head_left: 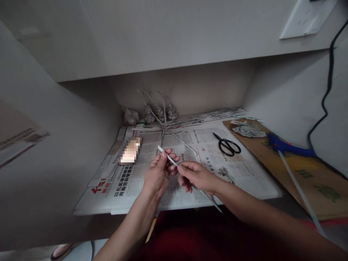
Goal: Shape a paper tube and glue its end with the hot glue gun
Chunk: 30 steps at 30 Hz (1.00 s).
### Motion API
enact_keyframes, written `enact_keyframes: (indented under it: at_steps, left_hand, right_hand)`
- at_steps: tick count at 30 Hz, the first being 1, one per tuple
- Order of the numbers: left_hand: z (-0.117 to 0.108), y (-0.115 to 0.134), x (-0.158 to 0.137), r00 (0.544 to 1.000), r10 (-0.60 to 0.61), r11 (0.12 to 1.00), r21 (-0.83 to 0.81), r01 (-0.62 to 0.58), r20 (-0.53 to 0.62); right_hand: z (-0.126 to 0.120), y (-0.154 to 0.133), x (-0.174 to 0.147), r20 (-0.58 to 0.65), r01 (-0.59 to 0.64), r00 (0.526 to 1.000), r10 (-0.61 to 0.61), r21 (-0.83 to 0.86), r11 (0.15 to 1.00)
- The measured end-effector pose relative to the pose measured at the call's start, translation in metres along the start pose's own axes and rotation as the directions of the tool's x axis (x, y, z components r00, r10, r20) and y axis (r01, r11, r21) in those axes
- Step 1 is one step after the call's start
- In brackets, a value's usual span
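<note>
"What's closest to you?"

"My forearms (126, 222), reaching in from the lower edge and lower right over my dark red clothing (179, 233)."

"And your grip?"

"My left grip (160, 167) pinches the rolled white paper tube (170, 158) between thumb and fingers, the palm turned partly up. My right grip (197, 176) has thumb and forefinger pressed together on its lower end, the other fingers curled under. A pale strip (215, 203) trails below that wrist."

"Where's the tube pointing?"

"Away and to the left, over the newspaper (130, 181) on the table (123, 211)."

"Any room?"

"The table's front edge runs close to my wrists. Bare newsprint opens on both sides; black scissors (230, 146) lie to the right, crossed paper sticks (181, 141) just beyond. Farther back, an overhanging panel (163, 40) and side walls (89, 116) close me in."
</note>
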<state>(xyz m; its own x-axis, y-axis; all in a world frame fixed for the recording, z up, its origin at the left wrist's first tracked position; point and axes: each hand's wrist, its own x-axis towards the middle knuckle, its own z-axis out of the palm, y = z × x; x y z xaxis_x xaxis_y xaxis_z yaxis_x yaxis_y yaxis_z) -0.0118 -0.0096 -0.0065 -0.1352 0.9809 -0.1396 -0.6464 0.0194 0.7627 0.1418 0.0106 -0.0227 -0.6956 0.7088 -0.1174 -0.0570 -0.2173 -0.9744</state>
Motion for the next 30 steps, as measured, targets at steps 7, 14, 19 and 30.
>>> enact_keyframes:
  at_steps: [7,14,19,30]
  left_hand:
    - [-0.003,-0.001,0.002,1.000,-0.010,1.000,0.003,0.010,-0.015]
    - [-0.015,0.016,0.013,0.988,0.080,0.993,-0.070,-0.090,-0.129]
    - [-0.025,0.032,0.015,0.980,0.169,0.974,-0.135,-0.183,-0.109]
    - [-0.040,0.056,-0.001,0.974,0.199,0.952,-0.214,-0.219,-0.109]
  right_hand:
    - [0.007,-0.003,0.010,-0.078,-0.018,0.997,0.003,-0.191,0.981]
    - [-0.005,0.012,-0.035,-0.114,-0.093,0.991,0.064,-0.277,0.956]
    - [-0.018,0.018,-0.072,-0.254,-0.073,0.963,-0.090,-0.568,0.820]
    - [-0.021,0.015,-0.099,-0.055,-0.369,0.929,0.367,-0.253,0.895]
